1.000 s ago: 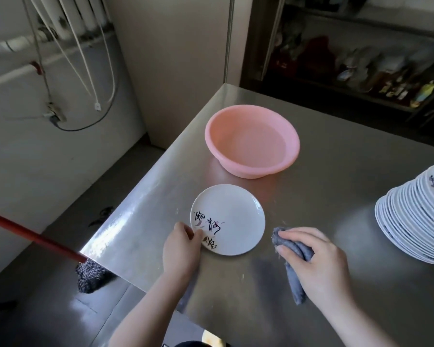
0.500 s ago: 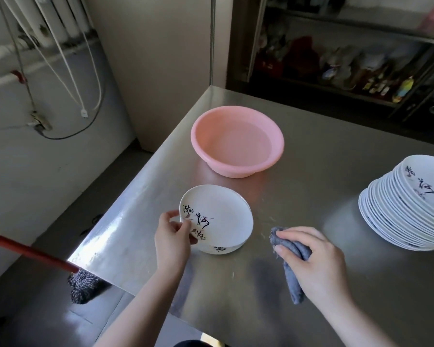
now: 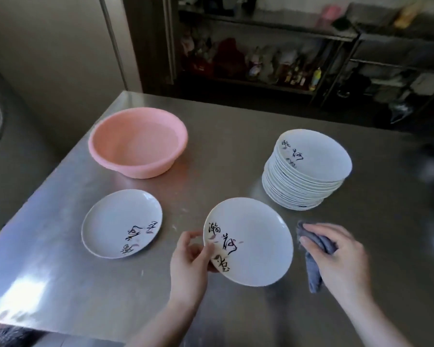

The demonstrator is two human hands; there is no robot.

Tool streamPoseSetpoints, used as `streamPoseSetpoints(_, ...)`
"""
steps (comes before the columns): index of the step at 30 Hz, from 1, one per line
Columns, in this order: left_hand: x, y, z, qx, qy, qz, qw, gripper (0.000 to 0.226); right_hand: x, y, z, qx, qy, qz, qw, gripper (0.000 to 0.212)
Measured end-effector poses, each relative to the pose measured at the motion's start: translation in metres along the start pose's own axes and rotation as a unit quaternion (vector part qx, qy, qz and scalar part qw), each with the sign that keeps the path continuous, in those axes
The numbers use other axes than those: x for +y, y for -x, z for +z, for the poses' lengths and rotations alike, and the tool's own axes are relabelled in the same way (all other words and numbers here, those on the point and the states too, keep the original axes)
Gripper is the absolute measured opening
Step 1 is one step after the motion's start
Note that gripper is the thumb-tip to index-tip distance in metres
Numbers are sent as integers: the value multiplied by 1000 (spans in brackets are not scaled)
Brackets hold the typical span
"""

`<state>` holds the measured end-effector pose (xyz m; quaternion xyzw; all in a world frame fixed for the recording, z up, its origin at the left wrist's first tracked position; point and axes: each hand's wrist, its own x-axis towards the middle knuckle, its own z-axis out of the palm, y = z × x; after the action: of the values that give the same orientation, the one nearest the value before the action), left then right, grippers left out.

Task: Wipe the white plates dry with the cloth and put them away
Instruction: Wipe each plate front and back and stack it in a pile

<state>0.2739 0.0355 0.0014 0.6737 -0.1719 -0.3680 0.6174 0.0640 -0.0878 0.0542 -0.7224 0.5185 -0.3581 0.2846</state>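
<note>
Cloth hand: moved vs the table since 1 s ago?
Cannot tell by much: the right hand still grips the grey cloth on the table, near its front edge; the camera itself shifted.

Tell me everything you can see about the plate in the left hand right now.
The held plate is round, shallow and white, with a glazed, ceramic look and dark brush-style characters plus small pinkish marks on its left inner face. It is lifted off the steel table and tilted, its face turned up toward the camera. The left hand pinches its left rim, thumb on the face. The grey cloth, bunched in the right hand, sits just right of its rim; contact is unclear.
</note>
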Motion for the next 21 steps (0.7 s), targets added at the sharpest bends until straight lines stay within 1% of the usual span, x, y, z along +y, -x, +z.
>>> streamPoseSetpoints(3,-29,20,51,-37,-9,-40,998,20,30,5,-34,4,-4,28,1000,30)
streamPoseSetpoints(6,-54,38,87,-58,-31,-62,996,21,59,14,-56,-7,-6,53,999,32)
streamPoseSetpoints(10,-77,58,115,-45,-42,-80,995,22,96,27,-65,-58,-14,60,996,33)
streamPoseSetpoints(13,-82,68,129,-24,-64,-85,994,21,115,31,-58,-110,13,47,993,31)
streamPoseSetpoints(15,-80,73,133,-11,-106,-81,991,22,126,31,-51,-169,58,27,984,27)
streamPoseSetpoints(17,-78,74,134,-6,-189,-60,980,22,137,32,-44,-228,120,5,966,27)
streamPoseSetpoints(18,-76,73,134,-1,-234,-44,971,22,141,31,-42,-243,149,0,958,27)
streamPoseSetpoints(19,-74,71,133,10,-271,-29,962,23,144,29,-40,-243,169,-1,955,27)
streamPoseSetpoints(21,-68,68,135,27,-299,-20,954,26,146,18,-34,-223,181,3,958,26)
